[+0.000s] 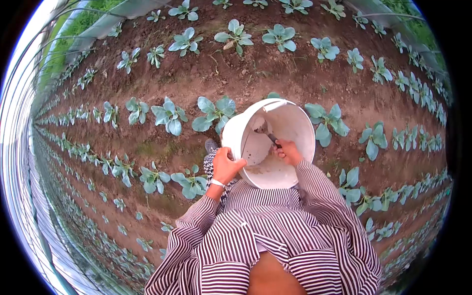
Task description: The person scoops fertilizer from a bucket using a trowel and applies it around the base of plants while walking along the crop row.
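A white bucket (301, 120) is tilted in front of my body, its mouth facing up toward me. The fingers of my left hand (227, 166) are wrapped over its left rim, with the thumb along the edge. Inside the bucket, my right hand (289, 151) grips the dark handle of a small trowel (262, 128). The trowel's head is over the bucket's bottom, close to some pale grey-white material (256, 149); I cannot tell whether it carries any. Part of the handle is hidden in my right fist.
Rows of leafy cabbage-like seedlings (214, 112) run across brown soil (191, 86) on all sides. One plant (327, 123) stands close to the bucket's right. A shoe (211, 145) shows left of the bucket. Greenhouse sheeting and hoops (29, 147) rise at the far left.
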The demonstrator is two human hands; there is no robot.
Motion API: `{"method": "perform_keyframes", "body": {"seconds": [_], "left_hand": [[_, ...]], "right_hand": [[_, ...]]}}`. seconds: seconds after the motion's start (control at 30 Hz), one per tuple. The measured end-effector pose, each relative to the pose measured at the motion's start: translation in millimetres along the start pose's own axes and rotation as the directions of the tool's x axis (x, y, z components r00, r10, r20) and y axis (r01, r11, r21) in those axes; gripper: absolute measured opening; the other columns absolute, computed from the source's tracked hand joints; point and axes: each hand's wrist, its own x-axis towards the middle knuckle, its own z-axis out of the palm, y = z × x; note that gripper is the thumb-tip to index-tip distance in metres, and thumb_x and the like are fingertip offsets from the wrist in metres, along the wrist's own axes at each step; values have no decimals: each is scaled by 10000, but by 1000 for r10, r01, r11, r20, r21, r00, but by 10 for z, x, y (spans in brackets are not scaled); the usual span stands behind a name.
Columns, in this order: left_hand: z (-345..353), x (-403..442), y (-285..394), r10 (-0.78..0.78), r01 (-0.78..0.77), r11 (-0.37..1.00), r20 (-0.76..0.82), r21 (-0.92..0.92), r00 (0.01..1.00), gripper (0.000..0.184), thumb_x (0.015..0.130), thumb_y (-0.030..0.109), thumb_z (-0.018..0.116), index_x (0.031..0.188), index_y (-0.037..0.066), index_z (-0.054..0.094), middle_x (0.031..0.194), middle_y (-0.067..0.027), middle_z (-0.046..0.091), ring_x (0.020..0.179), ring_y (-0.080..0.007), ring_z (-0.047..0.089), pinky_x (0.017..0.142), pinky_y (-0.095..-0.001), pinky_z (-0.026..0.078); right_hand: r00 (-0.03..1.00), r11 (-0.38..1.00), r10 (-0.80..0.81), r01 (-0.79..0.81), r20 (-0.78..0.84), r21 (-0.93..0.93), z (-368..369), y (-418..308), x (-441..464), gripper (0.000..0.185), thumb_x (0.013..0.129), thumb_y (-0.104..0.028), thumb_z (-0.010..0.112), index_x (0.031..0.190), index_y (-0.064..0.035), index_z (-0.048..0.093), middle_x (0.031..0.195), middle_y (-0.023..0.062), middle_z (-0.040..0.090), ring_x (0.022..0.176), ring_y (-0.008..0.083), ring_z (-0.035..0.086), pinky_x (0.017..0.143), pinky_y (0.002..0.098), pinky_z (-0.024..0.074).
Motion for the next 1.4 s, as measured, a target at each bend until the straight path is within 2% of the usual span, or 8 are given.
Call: {"method": "perform_keyframes", "body": {"seconds": [0.37,0.5,0.6,0.7,0.93,1.2,1.23,1.4], "left_hand": [[-905,775,-1431,-59,54,991,-35,-122,998,365,589,229,728,788,-35,573,692,-56,572,610,-123,529,560,-279,444],[-1088,1063,-2042,-120,117,976,-8,-186,993,293,634,152,704,803,-34,553,733,-69,569,557,-124,540,432,-282,468],[-1232,1168,-2437,-173,161,976,-67,-146,983,331,649,147,699,872,-42,545,776,-85,576,579,-151,574,435,-282,495],[-1600,1108,-2438,-324,297,867,1,-401,946,350,669,141,691,924,-45,541,800,-98,583,595,-164,588,443,-272,508],[-2133,790,-2981,-460,351,764,-74,-541,885,210,726,125,648,830,9,508,650,-41,500,500,-142,484,454,-296,484],[-2354,363,-3038,-595,424,635,-58,-645,802,190,740,152,600,833,12,512,690,-59,529,541,-168,520,494,-330,506],[-2401,322,-3151,-605,442,624,-40,-645,796,202,743,154,593,854,2,517,747,-96,568,592,-204,578,540,-381,536],[-2428,227,-3442,-662,485,472,68,-737,747,262,757,160,589,925,-34,535,855,-154,606,754,-284,632,668,-442,551]], "right_hand": [[979,974,-189,177,76,143,1218,496,-556,151,883,-118,520,937,15,474,752,65,524,451,19,351,348,155,263],[975,944,-213,189,63,269,1553,841,-713,186,895,-115,512,1010,26,470,748,64,535,451,12,348,338,155,272],[984,924,-177,157,26,348,1555,1129,-683,164,899,-117,513,981,15,457,741,62,540,450,16,350,345,160,277],[987,921,-158,149,-5,361,1522,1255,-715,143,896,-121,515,942,2,459,740,58,536,455,17,358,347,162,279],[984,936,-124,160,-131,313,1162,1262,-323,142,873,-125,538,870,1,474,756,60,525,468,26,369,353,172,271],[918,956,-109,203,-381,214,747,1032,875,180,833,-113,562,877,44,484,744,134,544,454,81,381,358,211,288],[868,955,-80,208,-489,212,746,1053,969,174,824,-100,562,874,50,487,746,147,545,451,89,379,355,217,278],[881,906,-101,273,-461,322,674,1045,643,189,818,-98,591,895,28,474,747,148,538,455,79,362,362,211,263]]}}
